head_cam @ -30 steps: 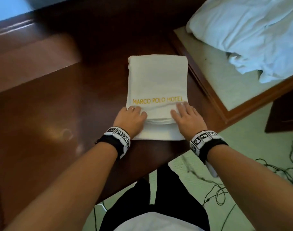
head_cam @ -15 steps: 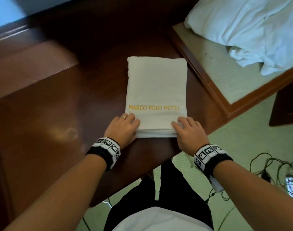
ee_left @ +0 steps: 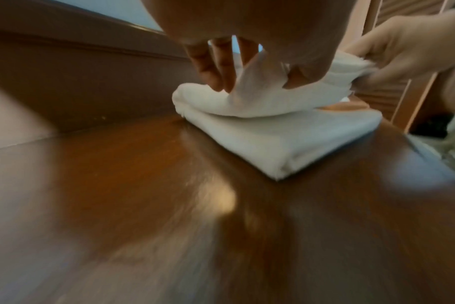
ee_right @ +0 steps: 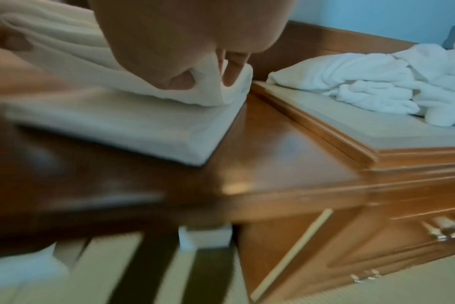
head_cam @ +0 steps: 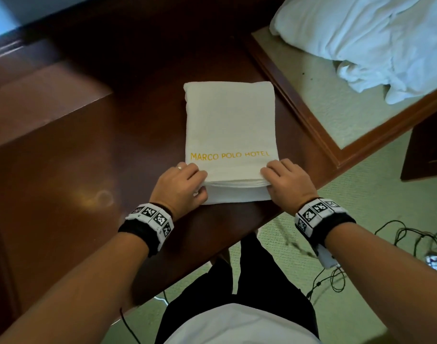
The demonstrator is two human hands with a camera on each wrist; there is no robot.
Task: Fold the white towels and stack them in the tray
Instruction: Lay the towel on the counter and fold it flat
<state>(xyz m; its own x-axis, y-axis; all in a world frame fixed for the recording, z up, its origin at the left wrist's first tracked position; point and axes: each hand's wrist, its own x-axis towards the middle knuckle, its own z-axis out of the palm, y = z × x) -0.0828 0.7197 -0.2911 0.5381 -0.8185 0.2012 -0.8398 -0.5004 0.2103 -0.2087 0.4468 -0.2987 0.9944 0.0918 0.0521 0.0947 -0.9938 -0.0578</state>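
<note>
White terry cloth, folded into a long rectangle with "MARCO POLO HOTEL" stitched in yellow, is the folded white towel (head_cam: 229, 125) lying on the dark polished wooden bench (head_cam: 88, 182), its near end close to the bench's front edge. The left hand (head_cam: 180, 187) pinches the near left corner of the upper layers, and the right hand (head_cam: 288, 184) pinches the near right corner; the wrist views show both sets of fingers curled round a thick lifted flap (ee_left: 249, 98) while the lowest layer stays flat on the wood. I judge the step in hand to be another fold of this towel, taking the near end over toward the far end. That next move calls for both corners rising together and level, so the edges meet squarely and the lettering ends up where wanted. More white cloth lies in a crumpled heap (head_cam: 376, 43) on the wood-framed padded surface (head_cam: 319, 100) to the right, probably still to be folded. No tray is visible.
</note>
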